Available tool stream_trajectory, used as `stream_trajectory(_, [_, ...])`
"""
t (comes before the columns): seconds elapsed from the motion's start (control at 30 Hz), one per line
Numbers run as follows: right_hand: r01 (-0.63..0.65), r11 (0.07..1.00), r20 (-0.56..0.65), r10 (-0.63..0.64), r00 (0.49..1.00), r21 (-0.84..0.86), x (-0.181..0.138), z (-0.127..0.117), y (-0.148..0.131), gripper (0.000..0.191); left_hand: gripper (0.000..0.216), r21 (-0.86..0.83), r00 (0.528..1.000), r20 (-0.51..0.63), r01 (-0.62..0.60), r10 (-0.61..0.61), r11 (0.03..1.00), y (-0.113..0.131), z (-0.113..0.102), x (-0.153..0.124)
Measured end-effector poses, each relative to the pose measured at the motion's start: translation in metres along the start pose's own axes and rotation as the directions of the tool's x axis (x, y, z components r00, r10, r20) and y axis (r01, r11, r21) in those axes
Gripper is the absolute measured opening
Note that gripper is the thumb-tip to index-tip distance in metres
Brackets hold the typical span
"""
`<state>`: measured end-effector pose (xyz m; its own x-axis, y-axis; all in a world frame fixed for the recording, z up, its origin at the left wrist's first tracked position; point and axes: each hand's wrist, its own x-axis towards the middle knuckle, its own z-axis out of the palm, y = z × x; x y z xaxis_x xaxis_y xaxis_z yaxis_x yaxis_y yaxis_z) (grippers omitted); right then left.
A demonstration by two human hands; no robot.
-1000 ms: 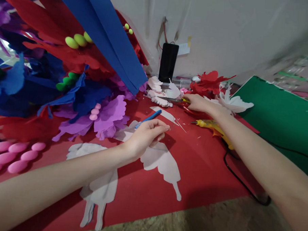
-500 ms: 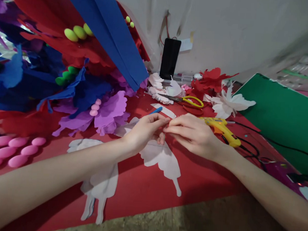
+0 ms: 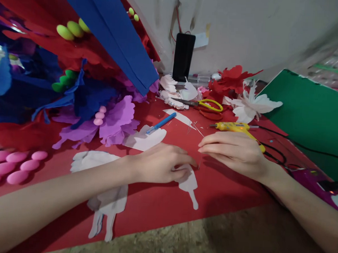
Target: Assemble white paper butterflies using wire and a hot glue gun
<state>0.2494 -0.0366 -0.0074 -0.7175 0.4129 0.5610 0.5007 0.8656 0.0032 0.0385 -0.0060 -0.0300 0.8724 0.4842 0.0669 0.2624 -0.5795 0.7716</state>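
Observation:
My left hand (image 3: 167, 163) is over a white wing-shaped cutout (image 3: 189, 183) on the red table sheet, covering much of it. Its fingers are bent and the thumb is apart from them. To the right, my right hand (image 3: 232, 153) is raised a little, its fingers pinched on a thin wire (image 3: 199, 131) that sticks out past the fingertips. Another white scalloped cutout (image 3: 144, 140) lies beyond my left hand, with a blue pen (image 3: 161, 123) across it. Stacked white cutouts (image 3: 109, 202) are under my left forearm.
A yellow glue gun (image 3: 233, 126) with a black cable lies beyond my right hand. Yellow-handled scissors (image 3: 210, 105), a white butterfly (image 3: 254, 106) and an upright phone (image 3: 183, 57) are behind. Purple petals (image 3: 117, 118) and pink egg-shaped pieces (image 3: 18, 166) crowd the left; a green board (image 3: 307, 106) stands right.
My hands were together at the fingertips and have parted. The left moved down over the white cutout; the right moved right with the wire. The view shifted slightly.

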Motion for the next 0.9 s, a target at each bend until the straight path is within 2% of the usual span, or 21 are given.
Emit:
stream_trajectory(0.1, [-0.014, 1.000, 0.087, 0.015, 0.996, -0.006, -0.010, -0.003, 0.006, 0.013, 0.033, 0.223, 0.985, 0.143, -0.130, 0.100, 0.966, 0.000, 0.001, 0.000])
stream_trajectory(0.2, [-0.021, 0.999, 0.192, 0.028, 0.981, -0.034, -0.017, -0.003, 0.009, 0.024, 0.029, 0.362, 0.969, 0.201, -0.208, 0.142, 0.909, -0.002, 0.002, 0.001])
stream_trajectory(0.33, [-0.007, 0.999, 0.270, 0.020, 0.963, -0.049, -0.022, -0.001, 0.011, 0.033, 0.022, 0.337, 0.982, 0.159, -0.153, 0.104, 0.929, -0.004, 0.002, 0.002])
stream_trajectory(0.57, [-0.031, 0.999, 0.332, 0.036, 0.942, -0.019, -0.024, 0.001, 0.010, 0.036, 0.020, 0.293, 0.990, 0.132, -0.088, 0.050, 0.952, -0.003, 0.000, 0.004])
stream_trajectory(0.9, [-0.004, 1.000, 0.369, 0.003, 0.929, 0.002, -0.023, 0.004, 0.008, 0.038, 0.018, 0.282, 0.992, 0.116, -0.081, 0.050, 0.956, -0.006, 0.000, 0.006])
